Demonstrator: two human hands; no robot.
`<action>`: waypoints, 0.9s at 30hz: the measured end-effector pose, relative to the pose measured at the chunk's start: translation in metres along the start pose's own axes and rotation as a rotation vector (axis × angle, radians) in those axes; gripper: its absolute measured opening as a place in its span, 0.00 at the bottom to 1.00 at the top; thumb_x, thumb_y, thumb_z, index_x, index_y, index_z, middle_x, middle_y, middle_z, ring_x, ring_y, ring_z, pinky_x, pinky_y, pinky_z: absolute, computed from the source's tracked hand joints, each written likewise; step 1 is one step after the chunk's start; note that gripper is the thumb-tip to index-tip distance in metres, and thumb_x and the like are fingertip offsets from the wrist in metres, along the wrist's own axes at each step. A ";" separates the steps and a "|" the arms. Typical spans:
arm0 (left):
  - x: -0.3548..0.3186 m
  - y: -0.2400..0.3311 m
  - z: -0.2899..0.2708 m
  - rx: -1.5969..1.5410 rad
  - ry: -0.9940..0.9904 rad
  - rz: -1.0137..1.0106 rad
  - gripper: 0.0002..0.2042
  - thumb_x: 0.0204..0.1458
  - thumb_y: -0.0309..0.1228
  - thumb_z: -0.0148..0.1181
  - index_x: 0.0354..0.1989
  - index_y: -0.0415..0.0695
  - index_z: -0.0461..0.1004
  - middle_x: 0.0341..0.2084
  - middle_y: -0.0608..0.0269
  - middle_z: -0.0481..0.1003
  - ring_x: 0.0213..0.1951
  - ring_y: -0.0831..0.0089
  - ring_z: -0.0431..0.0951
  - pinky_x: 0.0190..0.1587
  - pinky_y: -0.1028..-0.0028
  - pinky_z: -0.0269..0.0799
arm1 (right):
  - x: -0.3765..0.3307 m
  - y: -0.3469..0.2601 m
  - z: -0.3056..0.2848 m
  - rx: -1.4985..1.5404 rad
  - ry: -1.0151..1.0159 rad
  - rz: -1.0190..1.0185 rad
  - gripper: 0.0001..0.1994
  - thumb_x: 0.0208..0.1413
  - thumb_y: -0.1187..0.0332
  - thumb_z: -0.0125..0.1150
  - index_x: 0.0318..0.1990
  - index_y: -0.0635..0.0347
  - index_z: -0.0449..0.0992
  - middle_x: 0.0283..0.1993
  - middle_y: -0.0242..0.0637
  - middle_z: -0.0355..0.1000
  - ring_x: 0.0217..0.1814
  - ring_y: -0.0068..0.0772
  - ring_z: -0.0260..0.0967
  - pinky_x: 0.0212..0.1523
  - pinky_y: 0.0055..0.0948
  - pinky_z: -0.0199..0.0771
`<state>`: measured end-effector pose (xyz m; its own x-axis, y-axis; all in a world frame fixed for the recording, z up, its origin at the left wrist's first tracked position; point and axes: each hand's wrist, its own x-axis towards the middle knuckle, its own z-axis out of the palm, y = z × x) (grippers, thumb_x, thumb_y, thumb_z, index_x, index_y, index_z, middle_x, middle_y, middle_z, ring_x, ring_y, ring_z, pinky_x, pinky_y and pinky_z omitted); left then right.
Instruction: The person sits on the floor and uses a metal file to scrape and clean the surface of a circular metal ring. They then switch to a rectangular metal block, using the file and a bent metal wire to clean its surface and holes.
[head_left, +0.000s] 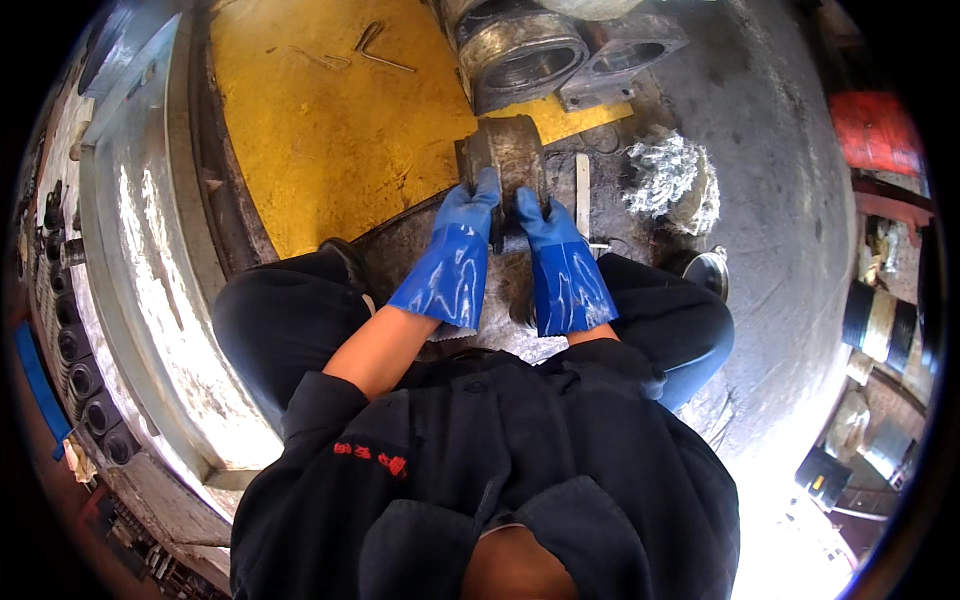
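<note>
Fingers of both gloved hands closed on the near part of a thick metal ring (515,145), left hand (466,208) on its left flank, right hand (549,222) on its right; far fingertips hidden, so I cannot tell how deep the grip goes. The two-sided hold presumably steadies a heavy, greasy, curved piece that one hand might let roll. Ring sits ahead of the body, midway between the spread knees; whether its underside bears on the floor (780,180) or hangs just above, not clear. Long blue cuffs cover the wrists, probably against oil. Just right of the ring: a pale flat strip (583,195), lying lengthwise, likely within easy reach. Farther right, a shredded white wad (668,180), perhaps there for wiping, and near the right knee a round metal tin (708,270). Beyond the ring, a larger bored housing (525,70) and a square-flanged block (622,62) stand side by side, apparently parked clear of the arms. Ahead and left, a yellow sheet (320,130) carries bent metal rods (380,52), set well away from the hands.
</note>
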<state>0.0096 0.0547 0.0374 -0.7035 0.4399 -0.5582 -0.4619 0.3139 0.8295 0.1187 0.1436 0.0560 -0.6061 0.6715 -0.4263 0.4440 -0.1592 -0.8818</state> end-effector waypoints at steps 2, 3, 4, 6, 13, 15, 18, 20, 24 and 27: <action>-0.008 0.011 0.008 0.098 -0.047 -0.063 0.28 0.59 0.54 0.59 0.44 0.35 0.78 0.33 0.57 0.80 0.34 0.70 0.77 0.39 0.68 0.73 | 0.002 0.027 -0.006 0.129 0.034 0.003 0.35 0.58 0.41 0.63 0.55 0.68 0.75 0.46 0.40 0.78 0.47 0.31 0.73 0.51 0.30 0.72; -0.016 0.016 0.013 0.057 -0.100 -0.101 0.29 0.59 0.55 0.58 0.45 0.34 0.78 0.33 0.55 0.80 0.35 0.68 0.78 0.40 0.67 0.74 | 0.002 0.039 -0.008 0.159 0.100 0.022 0.33 0.59 0.42 0.63 0.55 0.68 0.76 0.47 0.38 0.78 0.48 0.28 0.72 0.52 0.29 0.71; -0.019 0.019 0.016 0.013 -0.151 -0.134 0.30 0.58 0.57 0.58 0.45 0.34 0.77 0.34 0.52 0.80 0.36 0.66 0.79 0.42 0.65 0.74 | 0.002 0.048 -0.009 0.173 0.140 0.035 0.33 0.59 0.42 0.63 0.55 0.68 0.76 0.48 0.39 0.77 0.48 0.28 0.72 0.52 0.29 0.71; -0.008 -0.005 0.014 0.038 -0.183 -0.127 0.26 0.59 0.52 0.60 0.49 0.37 0.77 0.34 0.57 0.80 0.34 0.70 0.78 0.39 0.67 0.74 | -0.005 0.053 -0.010 0.191 0.147 0.051 0.33 0.59 0.42 0.62 0.55 0.68 0.76 0.48 0.40 0.77 0.48 0.29 0.72 0.52 0.30 0.71; -0.041 -0.046 0.030 0.282 -0.135 0.037 0.25 0.60 0.53 0.59 0.45 0.38 0.78 0.29 0.62 0.80 0.29 0.70 0.77 0.35 0.69 0.74 | -0.055 0.081 -0.051 0.200 0.182 0.089 0.34 0.59 0.41 0.60 0.55 0.68 0.76 0.49 0.43 0.77 0.50 0.34 0.72 0.53 0.32 0.71; -0.047 -0.079 0.032 0.028 -0.059 0.084 0.23 0.59 0.51 0.60 0.43 0.39 0.79 0.28 0.61 0.80 0.29 0.71 0.76 0.36 0.68 0.74 | -0.068 0.086 -0.055 0.185 0.152 0.101 0.34 0.59 0.41 0.59 0.55 0.68 0.76 0.49 0.44 0.76 0.50 0.35 0.72 0.53 0.32 0.71; -0.072 -0.075 0.056 -0.020 0.156 0.302 0.20 0.60 0.47 0.61 0.43 0.40 0.80 0.29 0.58 0.82 0.31 0.67 0.80 0.38 0.67 0.75 | -0.078 0.091 -0.065 0.145 0.105 0.100 0.34 0.59 0.41 0.58 0.54 0.68 0.76 0.50 0.45 0.76 0.51 0.37 0.71 0.53 0.33 0.70; -0.087 -0.069 0.065 0.172 0.084 0.207 0.19 0.60 0.44 0.60 0.47 0.39 0.79 0.40 0.51 0.82 0.46 0.54 0.82 0.48 0.63 0.75 | -0.081 0.091 -0.075 0.118 0.095 0.103 0.34 0.59 0.41 0.57 0.54 0.68 0.76 0.50 0.46 0.76 0.52 0.38 0.71 0.54 0.34 0.70; -0.106 -0.085 0.077 0.193 0.147 0.128 0.22 0.60 0.47 0.59 0.49 0.38 0.76 0.42 0.45 0.80 0.47 0.47 0.80 0.48 0.59 0.74 | -0.067 0.076 -0.080 0.014 0.008 0.079 0.34 0.59 0.40 0.56 0.54 0.68 0.76 0.51 0.48 0.76 0.53 0.40 0.71 0.54 0.35 0.70; -0.102 -0.085 0.078 0.120 0.266 0.159 0.24 0.59 0.50 0.58 0.47 0.37 0.75 0.41 0.41 0.80 0.47 0.42 0.79 0.47 0.55 0.74 | -0.040 0.061 -0.077 -0.079 -0.059 0.061 0.34 0.59 0.40 0.55 0.54 0.68 0.76 0.51 0.50 0.75 0.53 0.42 0.71 0.55 0.36 0.70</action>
<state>0.1624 0.0487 0.0224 -0.8854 0.2610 -0.3845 -0.2793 0.3624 0.8892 0.2210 0.1628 0.0352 -0.6131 0.6179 -0.4922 0.5307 -0.1394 -0.8360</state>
